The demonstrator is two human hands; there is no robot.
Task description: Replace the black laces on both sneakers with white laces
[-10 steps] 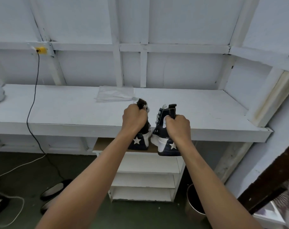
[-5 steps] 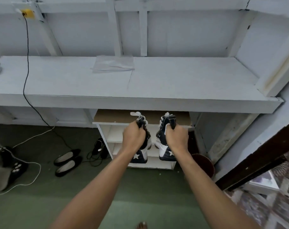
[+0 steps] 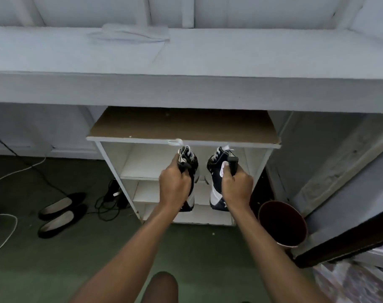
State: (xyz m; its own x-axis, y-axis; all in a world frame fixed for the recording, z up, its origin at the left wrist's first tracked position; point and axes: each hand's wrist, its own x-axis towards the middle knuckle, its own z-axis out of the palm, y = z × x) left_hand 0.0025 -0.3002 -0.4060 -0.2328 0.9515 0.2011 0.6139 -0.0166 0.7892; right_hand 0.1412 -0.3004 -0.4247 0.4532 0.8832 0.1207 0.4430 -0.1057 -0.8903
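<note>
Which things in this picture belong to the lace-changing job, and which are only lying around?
Job in hand: left sneaker, gripped by the left hand; right sneaker, gripped by the right hand.
Lying about: black flat shoes, tangled cables and dark bin on the floor.

Left grip (image 3: 175,187) clenched, right grip (image 3: 237,185) clenched

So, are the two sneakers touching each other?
Apart. The head view shows white shelf between the left sneaker and the right sneaker.
</note>
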